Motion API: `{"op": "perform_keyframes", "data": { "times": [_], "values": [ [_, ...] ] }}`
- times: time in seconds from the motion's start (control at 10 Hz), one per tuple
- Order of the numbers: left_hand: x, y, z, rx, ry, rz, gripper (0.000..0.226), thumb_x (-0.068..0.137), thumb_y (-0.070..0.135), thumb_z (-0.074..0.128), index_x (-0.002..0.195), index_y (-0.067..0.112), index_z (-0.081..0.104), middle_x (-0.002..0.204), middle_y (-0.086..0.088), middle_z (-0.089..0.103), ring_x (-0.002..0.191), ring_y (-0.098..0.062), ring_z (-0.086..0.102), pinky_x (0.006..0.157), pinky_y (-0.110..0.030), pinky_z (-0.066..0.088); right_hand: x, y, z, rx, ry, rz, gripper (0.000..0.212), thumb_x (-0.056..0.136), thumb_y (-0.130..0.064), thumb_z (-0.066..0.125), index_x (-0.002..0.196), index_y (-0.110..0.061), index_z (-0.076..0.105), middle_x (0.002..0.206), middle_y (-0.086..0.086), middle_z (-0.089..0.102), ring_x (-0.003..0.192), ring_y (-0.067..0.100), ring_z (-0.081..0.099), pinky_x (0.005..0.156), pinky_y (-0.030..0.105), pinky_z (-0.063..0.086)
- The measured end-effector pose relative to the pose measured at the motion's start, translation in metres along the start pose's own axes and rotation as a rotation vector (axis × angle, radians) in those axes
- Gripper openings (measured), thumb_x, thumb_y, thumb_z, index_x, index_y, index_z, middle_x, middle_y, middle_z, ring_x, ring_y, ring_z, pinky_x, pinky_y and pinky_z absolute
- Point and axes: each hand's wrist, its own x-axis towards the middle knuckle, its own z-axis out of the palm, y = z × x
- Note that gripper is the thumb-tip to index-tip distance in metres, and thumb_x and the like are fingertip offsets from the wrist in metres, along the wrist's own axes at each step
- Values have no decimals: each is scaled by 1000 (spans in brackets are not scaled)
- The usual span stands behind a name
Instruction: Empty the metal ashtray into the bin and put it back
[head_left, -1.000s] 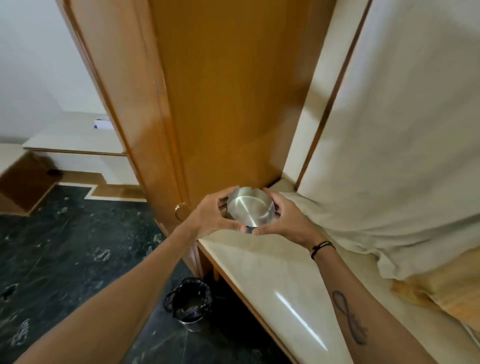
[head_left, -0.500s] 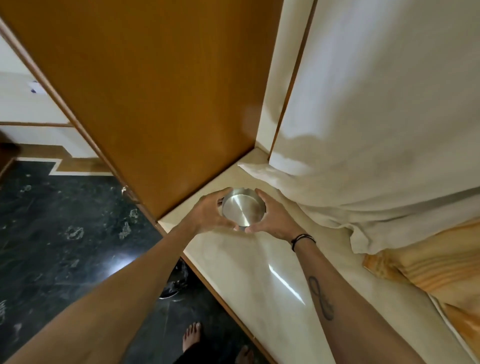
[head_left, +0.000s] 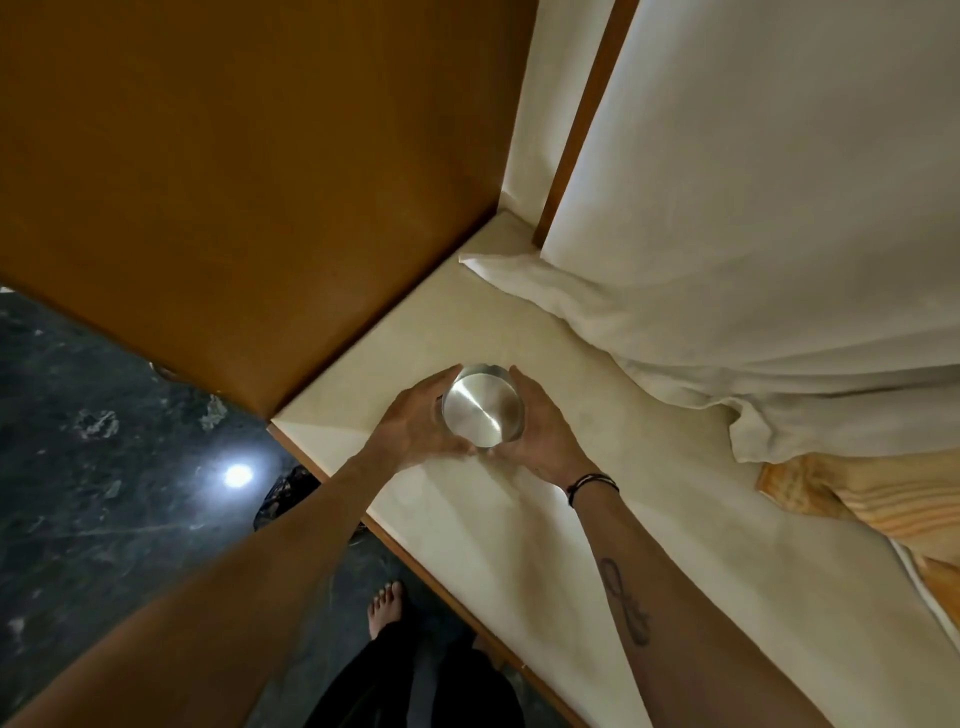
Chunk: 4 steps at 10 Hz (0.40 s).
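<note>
Facing camera, ashtray (head_left: 482, 405) between hands (head_left: 415, 421)

A smooth cream stone ledge (head_left: 431, 332) with a thin wooden front edge runs from the middle of the frame down to the lower right. On it, in the right half of the frame, lie the crumpled bottom of a white cloth curtain (head_left: 701, 358) and, at the right edge, a folded orange striped cloth (head_left: 872, 499). The dark green marble floor (head_left: 93, 493) fills the lower left, and a bare foot (head_left: 385, 608) stands on it near the bottom centre.
</note>
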Motion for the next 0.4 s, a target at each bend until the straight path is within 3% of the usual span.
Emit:
{"op": "perform_keyframes", "data": {
  "times": [0.1, 0.2, 0.3, 0.4],
  "values": [
    [4, 2, -5, -9, -34, -18, 136, 40, 52, 102, 160, 42, 40, 154, 15, 58, 140, -15, 58, 114, -41, 56, 0, -2, 1, 2, 2, 17, 134, 66, -27, 102, 171, -29, 19, 172, -2, 36, 158, 23, 36, 127, 47, 38],
    [-4, 13, -10, 84, -66, -25, 135, 52, 42, 104, 166, 35, 31, 166, 12, 46, 152, -18, 48, 124, -37, 45, -7, -8, 1, 14, -7, 52, 141, 64, -30, 104, 172, -28, 13, 172, -5, 35, 159, 22, 36, 125, 40, 37],
    [-14, 24, -21, 144, -92, 16, 136, 68, 39, 98, 173, 22, 12, 179, 6, 19, 165, -16, 24, 128, -24, 24, -16, -21, -11, -32, -21, -3, 140, 71, -39, 101, 172, -21, 5, 176, 1, 24, 162, 22, 25, 118, 29, 31],
    [-29, 39, -39, 377, -34, 65, 135, 77, 69, 79, 173, 26, -7, 181, 12, -9, 168, -9, 0, 136, -32, 16, -30, -43, -28, -275, 43, -84, 134, 84, -66, 80, 173, -12, -4, 184, 2, -5, 170, 20, -7, 135, 38, 16]
  ]
}}
